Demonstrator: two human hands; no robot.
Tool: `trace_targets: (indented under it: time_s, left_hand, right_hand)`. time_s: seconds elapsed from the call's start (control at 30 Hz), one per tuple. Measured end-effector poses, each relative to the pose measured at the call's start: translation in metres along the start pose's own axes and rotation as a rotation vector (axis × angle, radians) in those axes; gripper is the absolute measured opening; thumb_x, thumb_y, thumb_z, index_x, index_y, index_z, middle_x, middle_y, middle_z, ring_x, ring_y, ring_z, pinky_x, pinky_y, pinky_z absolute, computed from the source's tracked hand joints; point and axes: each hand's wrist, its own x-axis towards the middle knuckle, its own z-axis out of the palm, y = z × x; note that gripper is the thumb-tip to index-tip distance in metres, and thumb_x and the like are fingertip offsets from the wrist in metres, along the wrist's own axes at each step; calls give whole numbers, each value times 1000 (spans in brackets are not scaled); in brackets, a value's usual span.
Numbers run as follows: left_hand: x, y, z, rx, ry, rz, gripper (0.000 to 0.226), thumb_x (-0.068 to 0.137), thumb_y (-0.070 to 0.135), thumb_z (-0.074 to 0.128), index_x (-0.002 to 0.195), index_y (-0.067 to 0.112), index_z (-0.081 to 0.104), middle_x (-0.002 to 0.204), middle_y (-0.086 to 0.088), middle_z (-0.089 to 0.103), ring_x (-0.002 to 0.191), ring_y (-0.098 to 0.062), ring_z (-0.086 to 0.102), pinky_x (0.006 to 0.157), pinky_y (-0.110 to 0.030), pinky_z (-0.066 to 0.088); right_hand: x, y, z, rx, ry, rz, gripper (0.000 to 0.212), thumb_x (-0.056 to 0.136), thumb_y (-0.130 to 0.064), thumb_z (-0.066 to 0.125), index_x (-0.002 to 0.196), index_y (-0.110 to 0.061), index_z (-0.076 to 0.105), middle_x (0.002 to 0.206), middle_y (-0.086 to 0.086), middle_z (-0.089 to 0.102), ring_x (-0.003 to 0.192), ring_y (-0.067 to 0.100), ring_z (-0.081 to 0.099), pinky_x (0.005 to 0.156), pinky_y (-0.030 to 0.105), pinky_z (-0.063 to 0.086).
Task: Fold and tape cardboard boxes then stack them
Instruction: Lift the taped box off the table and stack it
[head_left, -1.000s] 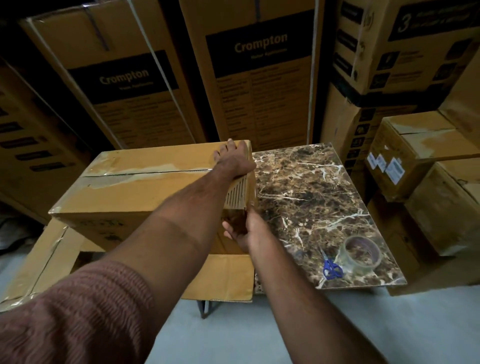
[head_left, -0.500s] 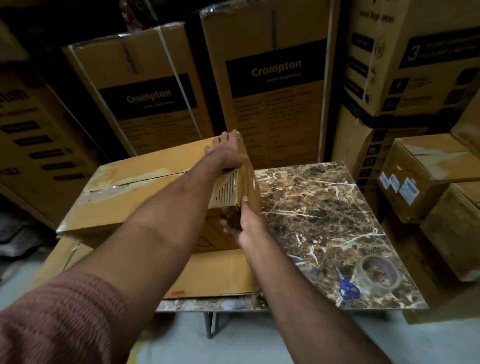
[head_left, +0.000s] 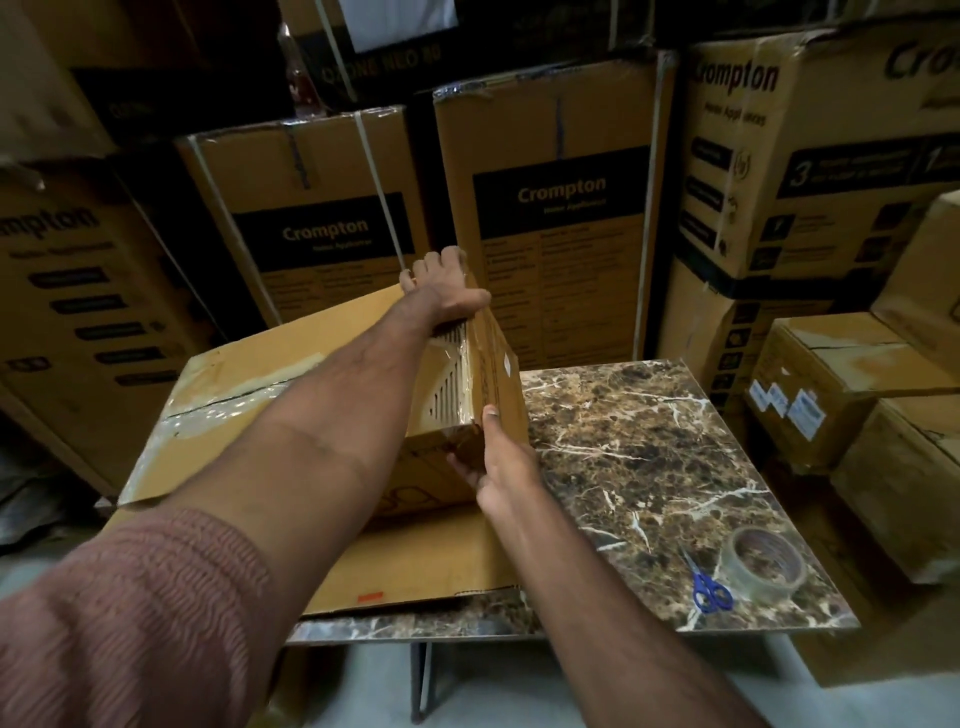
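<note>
A taped cardboard box is tilted up on its right side above a flat piece of cardboard on the marble table. My left hand grips the box's far upper right corner, fingers curled over the far edge. My right hand holds the near right corner from below, thumb up on the box's right face. A roll of clear tape and blue scissors lie near the table's front right corner.
Tall printed cartons stand in a wall behind the table. Smaller taped boxes are stacked to the right. Grey floor shows below the table's front edge.
Both hands have lifted the box's right side higher, so it tilts down more steeply to the left. The view has shifted upward.
</note>
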Motion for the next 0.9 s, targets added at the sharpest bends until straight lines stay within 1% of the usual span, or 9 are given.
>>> trace_targets:
  time_s: [0.2,0.3,0.4,0.5,0.6,0.67,0.73,0.83,0.9]
  left_hand:
    - [-9,15,-40,25,126,40,70,83,44,64,144,25,36,141,-15,31,132,-35,27,110,-46,22]
    - [-19,21,-68,-7,186,82,68,84,37,62,144,25,34,140,-13,30,132,-33,26,110,-44,21]
    - [-28,43,-104,-34,259,171,70,86,34,61,148,27,29,143,-12,27,134,-31,24,111,-42,20]
    - [-36,58,-137,-61,326,244,73,87,36,61,151,27,26,145,-12,26,136,-31,22,113,-43,19]
    - [-44,51,-164,-110,368,276,74,88,37,62,152,28,24,146,-10,25,138,-31,22,114,-46,20]
    - [-47,37,-173,-153,372,257,73,90,39,64,150,29,25,146,-10,26,138,-30,25,114,-47,26]
    - [-52,23,-170,-217,349,230,71,90,38,67,149,25,29,146,-10,28,138,-29,27,114,-46,29]
    - [-66,11,-151,-300,371,212,69,90,34,70,146,19,33,142,-9,32,136,-26,31,113,-42,32]
    - [-77,2,-141,-398,409,199,66,90,33,71,143,19,35,140,-7,32,134,-24,32,113,-44,34]
  right_hand:
    - [-17,-6,16,140,19,-100,66,91,-43,71,140,-8,43,123,17,56,101,32,65,55,35,61]
    - [-29,-8,31,83,18,-139,57,91,-44,70,132,-14,45,119,11,55,108,30,62,62,35,63]
    - [-43,-27,48,69,-16,-189,51,91,-38,71,127,-14,44,109,8,55,105,29,64,64,35,64]
    - [-55,-47,58,83,-62,-245,45,92,-31,71,123,-14,43,115,13,59,99,28,67,66,38,64]
    - [-62,-61,59,70,-109,-325,57,92,-26,72,138,-20,37,123,8,57,105,26,64,78,44,63]
    - [-67,-69,56,62,-138,-361,75,91,-18,73,150,-26,27,129,4,53,115,26,59,93,53,57]
    - [-68,-71,49,43,-127,-392,86,88,-10,75,153,-29,22,132,3,52,124,27,55,105,59,48]
    - [-63,-72,32,6,-57,-489,96,83,-6,78,155,-30,19,128,1,58,123,24,57,108,54,46]
    - [-61,-77,21,-74,-40,-572,99,86,-8,76,158,-34,14,134,3,58,123,23,57,108,51,47]
